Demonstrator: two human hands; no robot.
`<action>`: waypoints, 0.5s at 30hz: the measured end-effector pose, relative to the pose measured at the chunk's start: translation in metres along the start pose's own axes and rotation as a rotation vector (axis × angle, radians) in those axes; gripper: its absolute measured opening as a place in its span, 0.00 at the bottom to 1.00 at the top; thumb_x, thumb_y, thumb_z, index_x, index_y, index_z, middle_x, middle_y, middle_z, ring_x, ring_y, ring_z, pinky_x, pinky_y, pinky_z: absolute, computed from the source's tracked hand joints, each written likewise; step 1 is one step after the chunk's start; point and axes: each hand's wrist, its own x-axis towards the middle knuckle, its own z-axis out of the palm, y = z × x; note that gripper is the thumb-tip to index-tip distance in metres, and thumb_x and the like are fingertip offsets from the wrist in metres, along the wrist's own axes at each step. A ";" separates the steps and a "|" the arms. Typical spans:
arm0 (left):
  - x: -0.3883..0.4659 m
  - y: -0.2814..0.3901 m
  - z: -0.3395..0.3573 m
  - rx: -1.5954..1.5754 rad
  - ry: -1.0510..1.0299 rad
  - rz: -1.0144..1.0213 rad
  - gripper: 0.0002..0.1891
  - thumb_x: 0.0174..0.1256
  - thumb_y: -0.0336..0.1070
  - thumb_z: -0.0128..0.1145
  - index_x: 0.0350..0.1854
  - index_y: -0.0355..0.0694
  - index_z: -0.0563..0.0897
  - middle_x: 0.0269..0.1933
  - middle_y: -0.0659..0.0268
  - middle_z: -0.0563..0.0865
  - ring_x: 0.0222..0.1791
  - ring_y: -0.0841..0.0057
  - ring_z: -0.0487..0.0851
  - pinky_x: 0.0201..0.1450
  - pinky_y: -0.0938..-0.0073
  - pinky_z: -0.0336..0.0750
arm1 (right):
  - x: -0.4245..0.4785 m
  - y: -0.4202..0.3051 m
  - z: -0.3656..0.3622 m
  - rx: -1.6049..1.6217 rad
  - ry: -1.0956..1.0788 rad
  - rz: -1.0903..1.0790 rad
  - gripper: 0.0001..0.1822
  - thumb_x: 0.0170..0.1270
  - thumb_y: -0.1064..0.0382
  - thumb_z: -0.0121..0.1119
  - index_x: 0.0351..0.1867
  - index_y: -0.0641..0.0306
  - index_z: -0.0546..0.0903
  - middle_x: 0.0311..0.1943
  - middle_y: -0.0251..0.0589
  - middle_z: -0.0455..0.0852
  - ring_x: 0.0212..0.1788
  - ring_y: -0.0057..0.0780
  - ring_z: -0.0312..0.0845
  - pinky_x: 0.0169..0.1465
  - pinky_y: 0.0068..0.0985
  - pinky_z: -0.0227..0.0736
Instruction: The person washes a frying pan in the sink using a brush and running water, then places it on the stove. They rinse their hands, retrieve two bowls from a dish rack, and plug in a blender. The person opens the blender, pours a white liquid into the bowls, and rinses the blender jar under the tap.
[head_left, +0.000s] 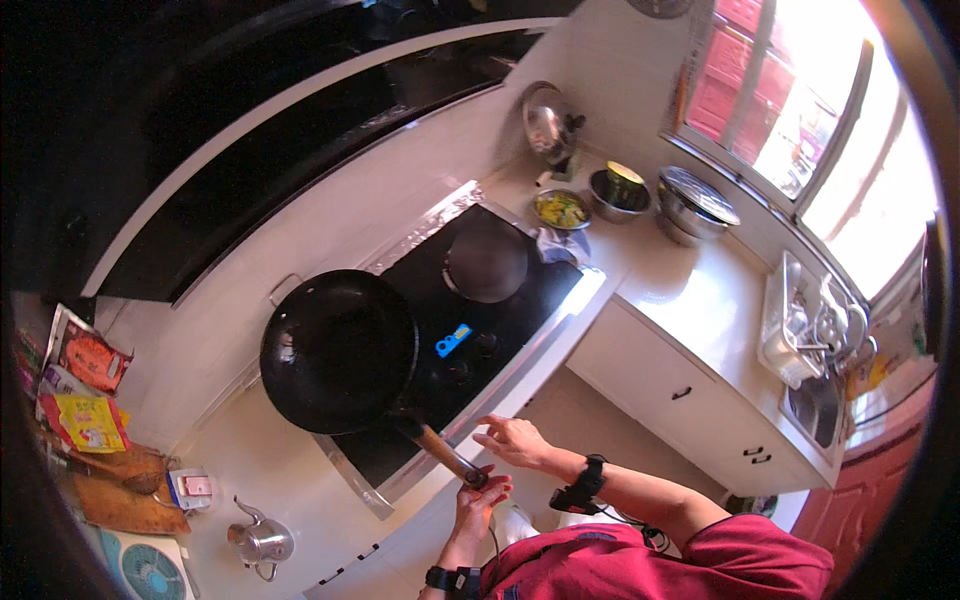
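A large black wok (341, 352) sits over the left side of a black cooktop (420, 292), its wooden handle (446, 454) pointing towards me. My left hand (482, 502) is at the handle's end, fingers stretched past the tip; whether it grips the handle cannot be told. Just right of the handle, my right hand (517, 442) hovers near the counter's front edge with fingers apart and nothing in them. The wok looks empty, with a shiny patch on its inner wall. A blue sticker (454, 340) marks the cooktop beside it.
Behind right stand a plate of chopped yellow-green food (562, 208), a bowl (611, 204) with a cut gourd (624, 176), a lidded steel pot (694, 206) and a cloth (562, 246). Left are a steel kettle (262, 538), a cutting board (124, 491) and seasoning packets (90, 424). A range hood (315, 135) overhangs.
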 end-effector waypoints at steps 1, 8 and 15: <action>0.000 -0.006 0.007 0.006 -0.039 -0.049 0.21 0.56 0.29 0.59 0.53 0.38 0.71 0.40 0.61 0.83 0.39 0.74 0.81 0.42 0.78 0.74 | -0.011 0.021 -0.003 -0.013 -0.005 0.076 0.24 0.60 0.47 0.54 0.52 0.58 0.74 0.33 0.45 0.84 0.36 0.41 0.81 0.40 0.33 0.74; 0.021 -0.068 0.070 0.355 -0.155 -0.267 0.17 0.57 0.32 0.59 0.48 0.37 0.73 0.41 0.59 0.83 0.38 0.75 0.82 0.42 0.77 0.74 | -0.143 0.154 -0.046 0.111 0.269 0.280 0.18 0.54 0.58 0.61 0.46 0.62 0.77 0.32 0.43 0.85 0.34 0.34 0.82 0.39 0.29 0.76; 0.028 -0.169 0.185 0.487 -0.311 -0.412 0.11 0.60 0.30 0.56 0.44 0.36 0.74 0.38 0.60 0.84 0.35 0.76 0.82 0.40 0.77 0.76 | -0.323 0.249 -0.096 0.301 0.584 0.591 0.18 0.52 0.55 0.63 0.44 0.60 0.79 0.34 0.42 0.85 0.37 0.33 0.82 0.42 0.28 0.76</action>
